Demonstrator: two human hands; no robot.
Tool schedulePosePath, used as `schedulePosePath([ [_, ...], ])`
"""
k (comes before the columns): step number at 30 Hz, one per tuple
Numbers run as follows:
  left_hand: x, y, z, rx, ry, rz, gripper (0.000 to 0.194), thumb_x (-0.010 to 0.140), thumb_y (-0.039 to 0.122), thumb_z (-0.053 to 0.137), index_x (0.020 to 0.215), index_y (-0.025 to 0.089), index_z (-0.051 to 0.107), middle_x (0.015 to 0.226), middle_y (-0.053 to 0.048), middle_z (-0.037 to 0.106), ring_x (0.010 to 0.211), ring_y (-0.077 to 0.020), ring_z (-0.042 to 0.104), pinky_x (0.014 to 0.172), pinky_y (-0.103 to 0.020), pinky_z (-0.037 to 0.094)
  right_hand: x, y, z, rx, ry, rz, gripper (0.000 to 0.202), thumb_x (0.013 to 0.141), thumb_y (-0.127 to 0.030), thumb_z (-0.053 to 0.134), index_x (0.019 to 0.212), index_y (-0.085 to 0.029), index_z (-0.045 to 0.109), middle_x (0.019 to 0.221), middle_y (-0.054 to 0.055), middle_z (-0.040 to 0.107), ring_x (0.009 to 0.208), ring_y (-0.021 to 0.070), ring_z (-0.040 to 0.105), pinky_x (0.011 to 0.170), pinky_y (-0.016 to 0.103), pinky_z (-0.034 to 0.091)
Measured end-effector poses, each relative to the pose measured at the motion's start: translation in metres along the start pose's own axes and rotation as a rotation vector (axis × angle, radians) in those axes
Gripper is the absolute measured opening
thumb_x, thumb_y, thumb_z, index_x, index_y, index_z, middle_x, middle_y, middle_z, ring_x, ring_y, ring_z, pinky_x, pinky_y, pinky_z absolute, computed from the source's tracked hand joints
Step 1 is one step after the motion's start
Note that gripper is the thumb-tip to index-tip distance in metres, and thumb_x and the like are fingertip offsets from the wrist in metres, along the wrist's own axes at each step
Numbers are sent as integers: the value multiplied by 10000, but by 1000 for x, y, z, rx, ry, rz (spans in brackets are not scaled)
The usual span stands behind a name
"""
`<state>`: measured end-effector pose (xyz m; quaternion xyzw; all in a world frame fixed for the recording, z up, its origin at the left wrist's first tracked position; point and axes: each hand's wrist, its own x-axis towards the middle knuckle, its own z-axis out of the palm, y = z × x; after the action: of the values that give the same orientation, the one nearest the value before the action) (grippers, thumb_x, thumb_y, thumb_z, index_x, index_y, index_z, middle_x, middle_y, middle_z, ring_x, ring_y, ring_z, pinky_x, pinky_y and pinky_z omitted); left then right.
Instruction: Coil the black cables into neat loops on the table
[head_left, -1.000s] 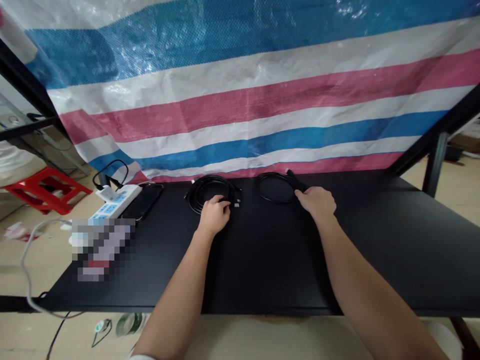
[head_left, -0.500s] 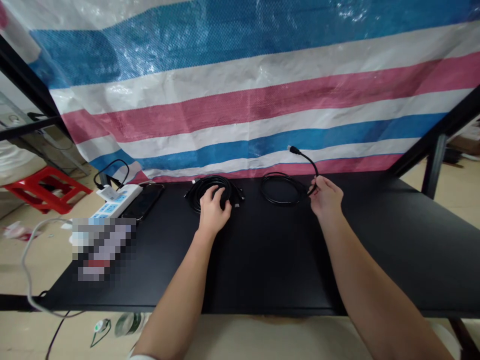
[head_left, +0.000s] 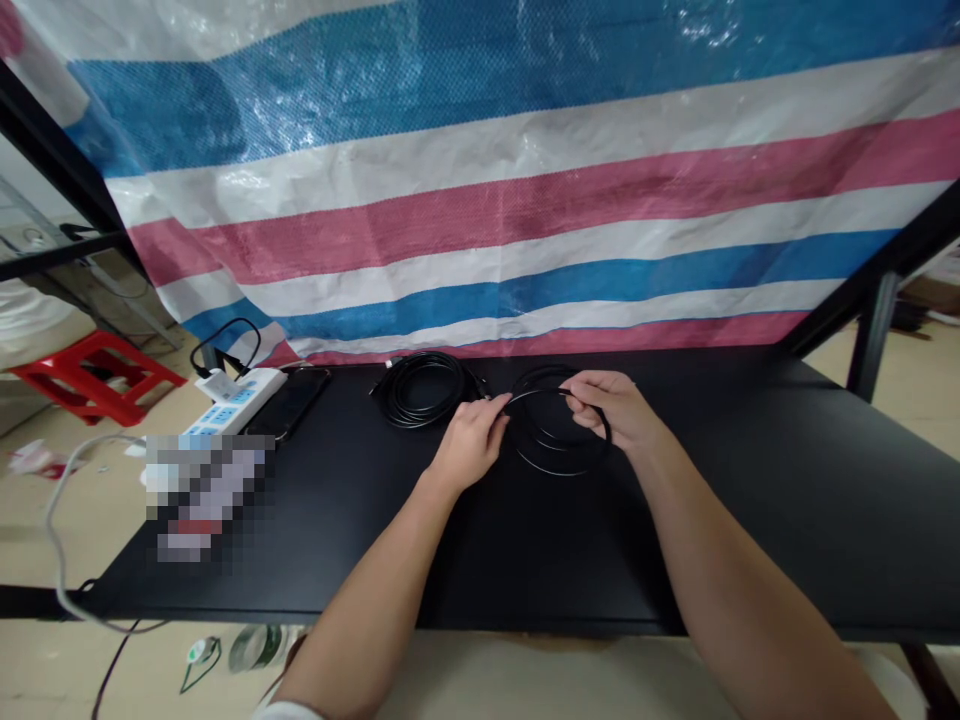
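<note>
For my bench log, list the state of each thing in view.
Held cable: loosely looped
Left hand: pinching the held cable
Right hand: closed on the held cable
Other cable: coiled, lying flat
Phone: flat, screen dark
Power strip: adapter plugged in
Striped sheet: hanging, creased
Red stool: upright

On the table [head_left: 315, 520], the coil [head_left: 409, 420] lies before the tarp [head_left: 495, 200], between the phone [head_left: 298, 402] and the cable [head_left: 541, 393] in the hands [head_left: 469, 445].

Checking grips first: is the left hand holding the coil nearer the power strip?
No, the left hand pinches the cable that the right hand also holds, while the coil nearer the power strip lies on the table.
</note>
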<state>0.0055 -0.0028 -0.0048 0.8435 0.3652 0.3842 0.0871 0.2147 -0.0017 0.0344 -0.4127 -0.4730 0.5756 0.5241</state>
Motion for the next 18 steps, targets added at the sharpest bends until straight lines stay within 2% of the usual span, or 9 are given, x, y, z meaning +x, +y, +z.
schedulePosePath([
  [2,1,1,0,-53,40,-107,279,910,255,381,1087,176,582,929,-99,676,850,-189,637,781,-335,499,4,3,-3,-53,107,-63,411,535,-553,763,612,-170,632,475,-6,546,334,53,328,329,208,242],
  [4,1,0,-4,-96,94,-224,222,890,300,422,951,181,599,782,-55,649,710,-168,608,681,-297,484,8,5,-13,-166,339,-173,390,661,-571,661,638,-183,633,541,16,597,367,83,398,362,235,321],
  [6,2,0,-8,-148,128,-314,247,872,379,449,789,187,580,603,7,552,561,-133,521,581,-260,433,12,7,-26,-389,603,-258,281,760,-459,592,691,-193,649,628,30,653,479,131,524,473,269,438],
  [8,2,0,-12,-216,146,-345,345,856,457,441,650,191,518,511,42,444,491,-105,428,532,-241,375,13,8,-38,-635,704,-245,167,791,-281,540,802,-197,684,801,45,719,723,183,642,705,318,512],
  [10,3,1,-16,-291,154,-334,431,842,524,415,568,194,450,484,50,382,479,-93,376,517,-236,338,14,8,-46,-801,653,-168,284,769,-140,487,952,-198,696,1001,46,727,948,203,648,896,351,473],
  [13,4,1,-19,-388,135,-295,517,805,625,400,510,201,373,465,56,304,466,-86,312,489,-242,289,15,12,-50,-897,494,-36,446,745,-69,455,1110,-210,669,1174,34,677,1101,203,606,997,363,416],
  [16,2,-1,-21,-451,127,-270,577,770,704,393,488,203,339,467,56,270,471,-87,285,492,-257,268,18,19,-52,-907,399,19,390,791,-136,467,1096,-251,682,1196,10,666,1157,206,577,1038,385,379],
  [18,1,-3,-22,-486,140,-272,607,757,736,387,473,201,338,471,50,277,476,-90,283,498,-268,263,20,22,-52,-912,392,29,323,835,-229,467,1057,-271,698,1188,5,670,1194,216,549,1064,404,345],
])
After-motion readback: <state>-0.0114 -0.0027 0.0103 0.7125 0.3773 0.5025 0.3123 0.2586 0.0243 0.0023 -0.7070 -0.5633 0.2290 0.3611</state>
